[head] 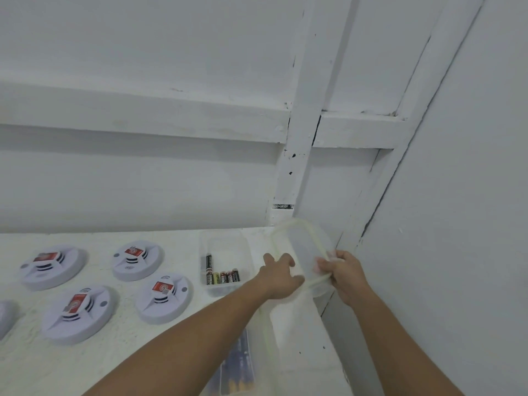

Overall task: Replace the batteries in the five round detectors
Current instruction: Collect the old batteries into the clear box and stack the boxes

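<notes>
Several white round detectors lie on the white shelf (85,361), each with a red label: one (53,266) far left, one (137,260) behind, one (78,312) in front, one (163,297) to the right, and the edge of another (4,315) at the frame's left border. A clear tub (225,247) holds several batteries (221,277). My right hand (344,274) grips a clear plastic lid (307,244), tilted up against the corner. My left hand (281,277) touches the lid's near edge with loosely spread fingers.
A second clear tub (238,364) with dark batteries sits near the shelf's front, partly hidden under my left forearm. White walls and wooden framing close in behind and on the right, meeting in a corner by the lid.
</notes>
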`<state>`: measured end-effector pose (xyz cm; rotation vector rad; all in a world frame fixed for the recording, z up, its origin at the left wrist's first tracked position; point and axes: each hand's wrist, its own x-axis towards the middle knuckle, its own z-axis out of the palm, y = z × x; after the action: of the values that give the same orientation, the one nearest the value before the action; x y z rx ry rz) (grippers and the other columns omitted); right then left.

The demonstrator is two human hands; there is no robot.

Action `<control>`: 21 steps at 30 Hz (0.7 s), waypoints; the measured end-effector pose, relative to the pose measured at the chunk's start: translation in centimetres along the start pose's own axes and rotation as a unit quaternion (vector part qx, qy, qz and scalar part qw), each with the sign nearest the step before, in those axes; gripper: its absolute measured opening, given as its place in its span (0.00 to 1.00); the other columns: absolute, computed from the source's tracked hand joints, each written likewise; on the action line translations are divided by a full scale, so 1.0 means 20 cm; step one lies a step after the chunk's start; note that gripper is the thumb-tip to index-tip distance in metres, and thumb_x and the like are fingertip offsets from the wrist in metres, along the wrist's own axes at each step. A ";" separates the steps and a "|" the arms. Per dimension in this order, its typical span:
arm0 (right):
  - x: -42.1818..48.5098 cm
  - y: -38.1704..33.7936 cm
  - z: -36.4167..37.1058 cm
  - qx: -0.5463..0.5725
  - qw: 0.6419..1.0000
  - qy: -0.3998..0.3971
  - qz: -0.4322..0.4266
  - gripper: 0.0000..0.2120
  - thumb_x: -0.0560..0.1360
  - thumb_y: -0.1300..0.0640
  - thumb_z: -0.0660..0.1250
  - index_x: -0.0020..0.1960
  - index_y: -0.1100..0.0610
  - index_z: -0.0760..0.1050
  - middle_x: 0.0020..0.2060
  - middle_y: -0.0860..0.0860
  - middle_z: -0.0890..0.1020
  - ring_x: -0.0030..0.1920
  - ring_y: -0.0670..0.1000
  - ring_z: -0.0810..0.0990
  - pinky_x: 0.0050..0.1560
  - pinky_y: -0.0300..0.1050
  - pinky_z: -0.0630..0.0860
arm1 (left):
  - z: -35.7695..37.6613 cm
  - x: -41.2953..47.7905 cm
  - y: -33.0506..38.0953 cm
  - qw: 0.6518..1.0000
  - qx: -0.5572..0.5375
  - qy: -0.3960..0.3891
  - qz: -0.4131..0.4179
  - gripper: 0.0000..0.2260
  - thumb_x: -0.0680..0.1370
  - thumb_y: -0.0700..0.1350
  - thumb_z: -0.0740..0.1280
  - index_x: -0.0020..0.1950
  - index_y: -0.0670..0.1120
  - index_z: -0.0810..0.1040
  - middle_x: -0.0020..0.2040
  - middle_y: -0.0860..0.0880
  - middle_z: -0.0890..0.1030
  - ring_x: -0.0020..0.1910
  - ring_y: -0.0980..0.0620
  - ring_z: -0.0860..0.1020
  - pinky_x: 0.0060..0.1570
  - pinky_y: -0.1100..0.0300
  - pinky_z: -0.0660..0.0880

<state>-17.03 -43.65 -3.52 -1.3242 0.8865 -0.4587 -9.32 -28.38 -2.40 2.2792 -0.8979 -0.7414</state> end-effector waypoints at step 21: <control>-0.19 -0.13 0.64 -0.156 0.964 -0.211 0.051 0.17 0.69 0.56 0.76 0.42 0.59 0.68 0.36 0.55 0.74 0.37 0.56 0.76 0.34 0.49 0.81 | -0.60 -0.30 -0.47 0.916 -0.314 0.214 -0.129 0.33 0.65 0.34 0.78 0.65 0.43 0.64 0.55 0.37 0.77 0.41 0.44 0.81 0.37 0.50 0.82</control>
<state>-9.04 -33.33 -0.02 -1.5787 0.6800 0.0536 -1.17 -14.73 1.07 1.8666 -0.1151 -0.5032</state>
